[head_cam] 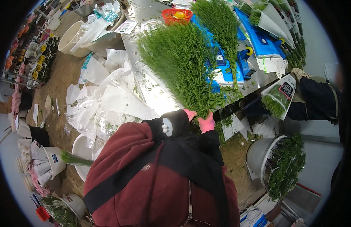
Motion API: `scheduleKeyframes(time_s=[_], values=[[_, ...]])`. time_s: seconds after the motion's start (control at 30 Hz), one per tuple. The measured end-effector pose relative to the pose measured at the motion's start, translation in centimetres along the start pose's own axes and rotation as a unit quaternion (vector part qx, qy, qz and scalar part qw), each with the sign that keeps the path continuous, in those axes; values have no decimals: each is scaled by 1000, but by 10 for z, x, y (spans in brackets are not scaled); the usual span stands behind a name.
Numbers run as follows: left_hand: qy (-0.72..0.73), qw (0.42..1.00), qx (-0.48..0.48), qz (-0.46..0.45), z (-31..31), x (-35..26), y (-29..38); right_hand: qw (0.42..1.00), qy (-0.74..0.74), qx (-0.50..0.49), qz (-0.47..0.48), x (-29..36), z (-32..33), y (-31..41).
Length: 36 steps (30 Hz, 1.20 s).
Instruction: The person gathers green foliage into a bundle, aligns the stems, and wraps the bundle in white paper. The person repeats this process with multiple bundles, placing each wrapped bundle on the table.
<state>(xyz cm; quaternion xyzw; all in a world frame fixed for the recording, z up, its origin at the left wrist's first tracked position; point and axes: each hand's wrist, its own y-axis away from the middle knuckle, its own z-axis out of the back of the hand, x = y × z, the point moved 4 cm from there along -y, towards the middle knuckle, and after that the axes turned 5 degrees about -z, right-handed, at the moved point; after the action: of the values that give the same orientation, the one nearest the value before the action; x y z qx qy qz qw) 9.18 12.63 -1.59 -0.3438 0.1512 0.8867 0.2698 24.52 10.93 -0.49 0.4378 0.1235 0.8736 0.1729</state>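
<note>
A large bunch of feathery green cut foliage (184,65) lies on the metal worktable (158,90), its leafy tops pointing away from me. Both my hands wear pink gloves and are at its stem ends, by the table's near edge. My left hand (190,114) grips the left side of the stems, its fingers partly hidden behind the dark sleeve. On the right side, my right hand (207,122) closes around the stems with its thumb up. A second, slimmer green bunch (220,31) rests to the right, on blue plastic packs (228,72).
Beyond the bunch stands a red plastic basket (177,17). A blue tape dispenser (245,61) sits on the right. Crumpled clear wrapping (107,96) heaps at left. At right, a person's gloved hand (300,73) is by a wrapped bunch (280,96), above a bucket of greenery (260,159).
</note>
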Motion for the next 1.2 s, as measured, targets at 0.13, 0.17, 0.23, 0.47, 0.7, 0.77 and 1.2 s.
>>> scheduleKeyframes(time_s=[0.13, 0.17, 0.23, 0.47, 0.7, 0.77, 1.2], values=[[28, 971, -173, -164, -2, 1, 18, 991, -123, 42, -15, -9, 9, -1], [41, 943, -244, -225, 0, 1, 23, 989, -134, 49, -28, -11, 10, -1], [58, 961, -206, -177, -9, 12, 22, 986, -138, 94, -31, -13, 11, 0], [390, 912, -106, -76, -29, 7, 12, 982, 56, 174, 39, 3, 11, 17], [373, 871, -98, 306, -51, 23, -3, 956, 252, 122, 91, 27, -5, 48], [174, 940, -14, 292, -43, 32, -1, 969, 189, 103, 117, 28, 0, 48], [258, 961, -28, 97, -37, 44, -4, 991, -71, 109, -31, -68, 40, 82]])
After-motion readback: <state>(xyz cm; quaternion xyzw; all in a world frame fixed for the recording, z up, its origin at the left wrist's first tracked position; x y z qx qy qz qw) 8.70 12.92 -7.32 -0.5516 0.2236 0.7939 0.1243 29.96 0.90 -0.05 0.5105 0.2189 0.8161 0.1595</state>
